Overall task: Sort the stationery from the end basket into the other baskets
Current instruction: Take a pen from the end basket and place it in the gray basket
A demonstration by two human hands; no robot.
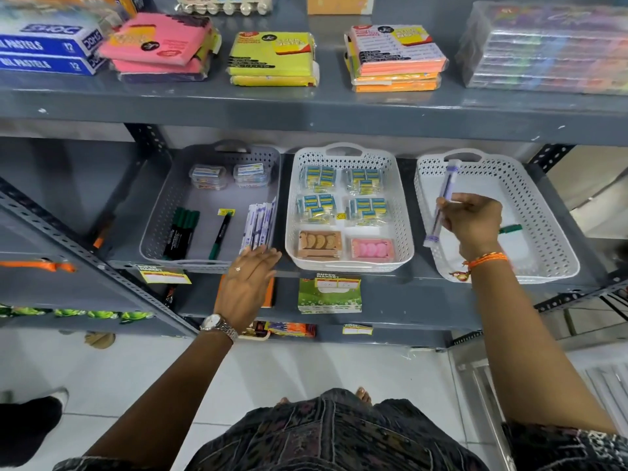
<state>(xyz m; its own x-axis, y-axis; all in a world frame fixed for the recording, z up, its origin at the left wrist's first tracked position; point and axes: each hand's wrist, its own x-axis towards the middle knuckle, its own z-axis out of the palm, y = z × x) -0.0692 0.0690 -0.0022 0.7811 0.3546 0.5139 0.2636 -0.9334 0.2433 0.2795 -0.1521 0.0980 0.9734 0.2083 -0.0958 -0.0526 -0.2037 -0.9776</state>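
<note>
Three baskets stand in a row on the middle shelf. My right hand holds a clear pen pack upright over the right white basket, where a green marker still lies. My left hand, fingers apart and holding nothing, rests at the front right corner of the grey basket. That basket holds green markers, a single marker, a stack of pen packs and two small clear boxes. The middle white basket holds eraser packs.
The upper shelf juts out above the baskets, carrying sticky-note packs, pastel boxes and wrapped sets. A slotted upright post runs at the left. Price tags hang on the shelf's front edge. More goods lie on the lower shelf.
</note>
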